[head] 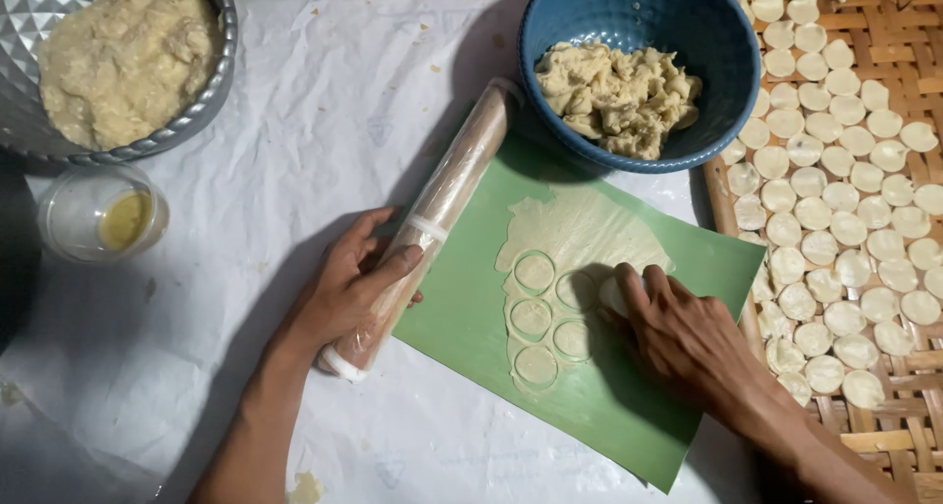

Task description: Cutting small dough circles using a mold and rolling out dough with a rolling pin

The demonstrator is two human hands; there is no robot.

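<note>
A thin sheet of pale dough (575, 234) lies on a green mat (471, 317), with several round cuts pressed into it. My right hand (678, 342) presses down on the dough's right side, over a small round cutter (611, 293) that is mostly hidden by my fingers. My left hand (349, 288) rests on a plastic-wrapped rolling pin (447, 195), which lies at a slant along the mat's left edge.
A blue bowl (707, 32) holds dough scraps at the top. A woven bamboo tray (884, 32) at the right carries several cut dough rounds. A metal bowl (221, 82) of dough and a small cup of oil (103, 214) sit at the left on white paper.
</note>
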